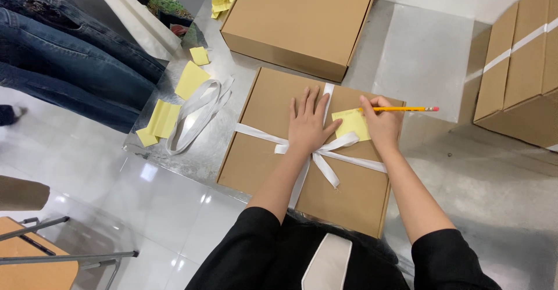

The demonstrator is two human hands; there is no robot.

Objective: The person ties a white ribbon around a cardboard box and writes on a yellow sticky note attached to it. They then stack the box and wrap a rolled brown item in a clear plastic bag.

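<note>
A flat brown cardboard box (264, 162) lies on a metal table, tied with a white ribbon (325, 150) knotted in a bow. A yellow sticky note (350, 122) sits on its lid. My left hand (308, 121) lies flat on the lid with fingers spread, thumb touching the note's left edge. My right hand (381, 121) grips a yellow pencil (401, 109) with a pink eraser, its tip on the note's upper edge.
A second brown box (299, 20) lies behind. Loose yellow notes (189, 79) and a coil of white ribbon (197, 113) lie to the left. Stacked cartons (520, 75) stand at the right. Jeans (64, 52) hang at the far left; a chair (35, 255) stands lower left.
</note>
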